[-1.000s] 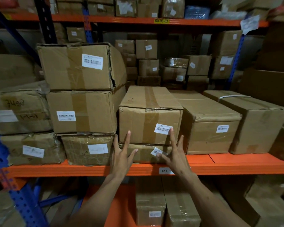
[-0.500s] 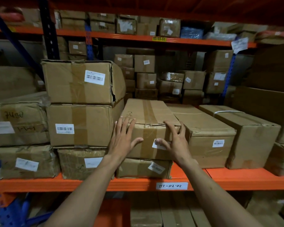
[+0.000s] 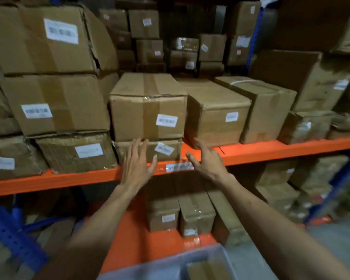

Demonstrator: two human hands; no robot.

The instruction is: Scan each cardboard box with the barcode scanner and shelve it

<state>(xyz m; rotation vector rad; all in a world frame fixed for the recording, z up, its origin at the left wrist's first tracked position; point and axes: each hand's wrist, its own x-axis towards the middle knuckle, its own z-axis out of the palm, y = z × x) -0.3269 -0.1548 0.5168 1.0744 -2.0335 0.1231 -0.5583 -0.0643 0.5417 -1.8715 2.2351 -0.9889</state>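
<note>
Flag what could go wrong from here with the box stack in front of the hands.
1. The taped box sits on a thinner, crumpled flat box; that base may sag and tilt the stack.
2. Both the left hand and right hand are open, with no grip on anything, so a sliding box would not be caught.
3. The flat box's front sits close to the orange shelf edge; a nudge might tip it off.

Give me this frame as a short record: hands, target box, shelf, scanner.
left hand: open, fingers straight, tips at the flat lower box
right hand: open, empty, over the orange shelf beam
taped box: stacked on the flat lower box, barcode label facing out
barcode scanner: not in view
bottom edge: blurred grey bin
</note>
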